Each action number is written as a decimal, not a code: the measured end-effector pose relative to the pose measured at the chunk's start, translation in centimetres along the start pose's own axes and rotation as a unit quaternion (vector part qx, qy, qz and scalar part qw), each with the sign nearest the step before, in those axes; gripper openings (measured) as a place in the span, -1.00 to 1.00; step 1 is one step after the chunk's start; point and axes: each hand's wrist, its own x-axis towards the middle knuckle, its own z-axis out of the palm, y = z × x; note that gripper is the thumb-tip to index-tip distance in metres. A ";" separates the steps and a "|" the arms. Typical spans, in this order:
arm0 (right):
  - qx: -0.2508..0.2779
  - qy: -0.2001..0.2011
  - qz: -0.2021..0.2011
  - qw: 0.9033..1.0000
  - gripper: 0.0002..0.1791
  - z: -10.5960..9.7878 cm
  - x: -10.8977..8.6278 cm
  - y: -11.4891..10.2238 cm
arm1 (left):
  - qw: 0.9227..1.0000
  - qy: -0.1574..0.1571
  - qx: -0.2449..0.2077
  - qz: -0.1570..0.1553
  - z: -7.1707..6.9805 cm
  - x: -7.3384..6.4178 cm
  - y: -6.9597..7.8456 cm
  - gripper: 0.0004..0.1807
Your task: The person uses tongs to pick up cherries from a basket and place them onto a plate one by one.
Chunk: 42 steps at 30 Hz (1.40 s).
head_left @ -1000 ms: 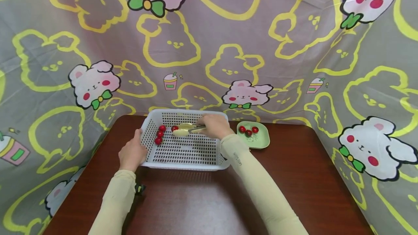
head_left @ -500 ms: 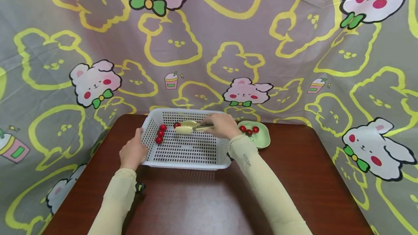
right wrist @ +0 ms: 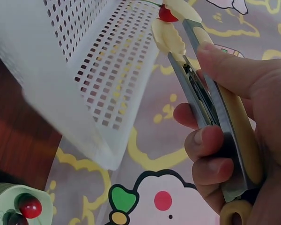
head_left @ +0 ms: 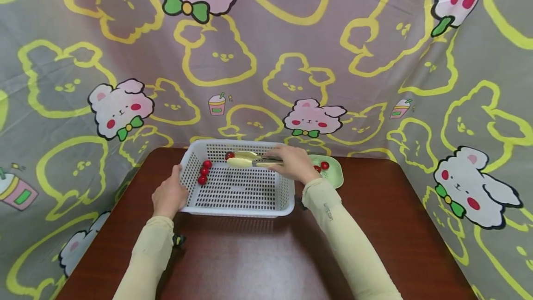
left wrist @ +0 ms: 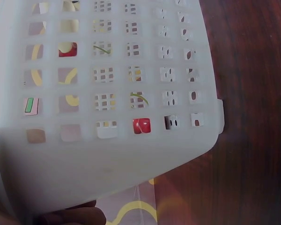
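My left hand grips the left rim of a white perforated plastic basket. In my right hand is a pair of tongs with metal arms and cream scalloped tips, thumb on one arm and fingers curled round the other. Between the tips sits a red cherry with a green stem, raised above the basket floor. Three more cherries lie in a row along the basket's left side. Through the basket holes, the left wrist view shows one red cherry close to the wall.
Right of the basket stands a small light green dish with cherries in it, partly hidden by my right hand. The brown table meets a patterned curtain at the back and sides.
My right hand has moved right and slightly up with the tongs, and the cherry has risen with them off the basket floor area. The left hand stays on the rim.
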 end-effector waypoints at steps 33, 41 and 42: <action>0.028 0.060 0.007 0.998 -0.53 0.0 -4.7 2.0 | 1.000 0.001 0.004 0.004 -0.1 -0.1 0.1 -0.25; 0.024 0.069 0.003 0.997 -0.55 0.2 -4.9 2.4 | 1.000 0.006 0.004 0.003 0.1 -0.1 0.0 -0.25; 0.024 0.069 0.003 0.997 -0.55 0.2 -4.9 2.4 | 1.000 0.004 0.003 0.002 0.1 -0.1 0.0 -0.24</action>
